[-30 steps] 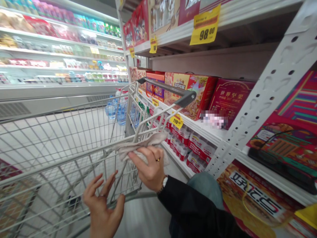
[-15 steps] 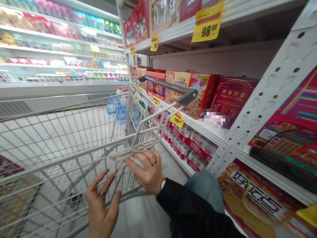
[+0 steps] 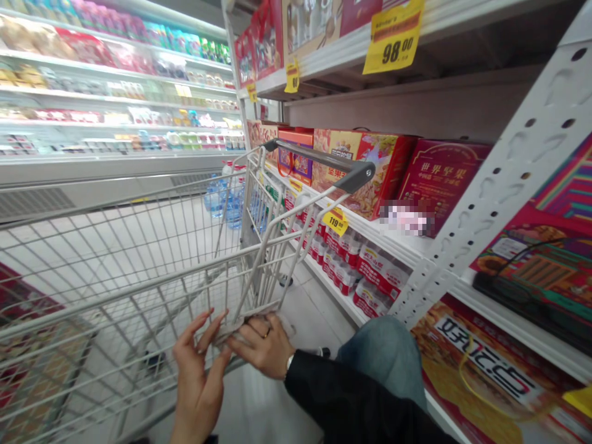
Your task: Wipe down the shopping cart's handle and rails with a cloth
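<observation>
In the head view, the right hand (image 3: 264, 346) has its fingers bent and clamped over a pale cloth (image 3: 235, 325), which lies beneath them against the lower wires of the shopping cart (image 3: 152, 283). Just left of it, the left hand (image 3: 197, 373) is spread, thumb apart from fingers, seemingly holding nothing; whether its fingertips touch wire or cloth I cannot tell. A loose fold could snag on the wires ahead of the right hand and pull free. Hard pressure could roll the cart, as neither hand visibly steadies its handle (image 3: 319, 155), beyond and above them. With the hands so near, a sideways slip could knock knuckles together.
</observation>
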The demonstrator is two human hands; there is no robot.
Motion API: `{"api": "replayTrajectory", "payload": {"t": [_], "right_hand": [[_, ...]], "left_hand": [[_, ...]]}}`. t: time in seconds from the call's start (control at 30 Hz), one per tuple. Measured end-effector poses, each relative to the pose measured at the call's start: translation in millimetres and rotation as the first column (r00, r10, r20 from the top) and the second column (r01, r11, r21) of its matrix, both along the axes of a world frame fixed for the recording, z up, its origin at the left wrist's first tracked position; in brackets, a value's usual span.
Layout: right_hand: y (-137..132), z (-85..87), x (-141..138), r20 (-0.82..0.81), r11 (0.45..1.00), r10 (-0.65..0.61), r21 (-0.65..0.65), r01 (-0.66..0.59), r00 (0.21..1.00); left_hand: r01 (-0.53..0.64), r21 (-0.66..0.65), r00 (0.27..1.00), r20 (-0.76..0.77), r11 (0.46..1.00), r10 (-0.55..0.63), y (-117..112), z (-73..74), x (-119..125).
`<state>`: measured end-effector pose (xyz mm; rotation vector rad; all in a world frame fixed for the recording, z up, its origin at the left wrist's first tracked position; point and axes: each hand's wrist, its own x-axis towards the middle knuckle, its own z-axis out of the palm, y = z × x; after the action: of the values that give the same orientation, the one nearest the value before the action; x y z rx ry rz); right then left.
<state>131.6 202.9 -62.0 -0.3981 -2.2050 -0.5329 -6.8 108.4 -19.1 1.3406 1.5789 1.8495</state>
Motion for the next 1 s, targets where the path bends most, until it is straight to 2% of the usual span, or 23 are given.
{"api": "replayTrajectory", "payload": {"t": [0.1, 0.17, 0.23, 0.3, 0.4, 0.47, 0.53, 0.63, 0.73, 0.8, 0.83, 0.9, 0.97, 1.0], "right_hand": [[-3.6, 16.2, 7.2, -0.147, 0.999, -0.045, -0.008, 0.044, 0.988], [-6.2, 16.4, 7.3, -0.174, 0.997, -0.07, -0.045, 0.063, 0.982], [-7.7, 3.6, 1.3, -0.173, 0.994, -0.086, -0.082, 0.072, 0.981], [-7.9, -19.7, -9.6, -0.135, 0.994, -0.07, -0.092, 0.058, 0.988], [-7.7, -57.9, -27.4, 0.07, 0.998, 0.009, -0.062, -0.005, 0.998], [-8.7, -75.3, -35.6, 0.191, 0.998, 0.046, -0.043, -0.039, 0.98], [-10.4, -83.6, -39.6, 0.218, 0.998, 0.063, -0.024, -0.059, 0.974], [-10.0, -82.7, -37.9, 0.191, 0.997, 0.076, 0.002, -0.078, 0.979], [-2.0, -66.9, -25.8, 0.18, 0.997, 0.072, 0.01, -0.076, 0.981], [6.7, -42.8, -10.6, 0.142, 0.999, 0.035, 0.01, -0.036, 0.989], [11.4, -25.7, -1.2, 0.106, 1.0, 0.003, 0.007, -0.004, 0.994], [19.9, 16.0, 19.1, -0.099, 0.998, -0.028, 0.053, 0.034, 0.995], [25.4, 59.1, 36.7, -0.312, 0.996, -0.058, 0.05, 0.077, 0.948], [26.4, 76.9, 42.7, -0.36, 0.996, -0.071, 0.031, 0.089, 0.93]], "left_hand": [[0.009, 0.015, 1.0, -0.018, 1.0, -0.009, -1.0, 2.2, -0.7], [0.003, 0.028, 1.0, -0.027, 1.0, -0.002, -2.8, 5.8, 0.7], [0.002, 0.026, 0.999, -0.039, 1.0, -0.001, -5.0, 9.3, 1.8], [0.007, 0.015, 0.999, -0.052, 1.0, -0.006, -6.4, 11.8, 1.9], [-0.001, 0.003, 0.998, -0.06, 1.0, 0.001, -5.9, 13.0, 1.1], [-0.009, 0.001, 0.998, -0.062, 1.0, 0.009, -4.2, 13.1, 0.8], [-0.011, 0.006, 0.998, -0.068, 1.0, 0.011, -2.6, 13.1, 0.6], [-0.013, 0.021, 0.995, -0.096, 1.0, 0.015, -1.6, 13.2, 0.6], [-0.011, 0.032, 0.993, -0.116, 0.999, 0.015, -1.7, 13.3, 1.5], [-0.006, 0.039, 0.993, -0.119, 0.999, 0.011, -1.5, 13.3, 2.9], [-0.011, 0.042, 0.992, -0.124, 0.999, 0.016, -1.1, 13.4, 4.0], [-0.031, 0.046, 0.99, -0.138, 0.998, 0.037, -0.1, 13.5, 6.6], [-0.045, 0.051, 0.988, -0.147, 0.998, 0.052, 1.0, 13.4, 9.1], [-0.045, 0.057, 0.988, -0.147, 0.997, 0.053, 1.4, 13.2, 10.0]]}}
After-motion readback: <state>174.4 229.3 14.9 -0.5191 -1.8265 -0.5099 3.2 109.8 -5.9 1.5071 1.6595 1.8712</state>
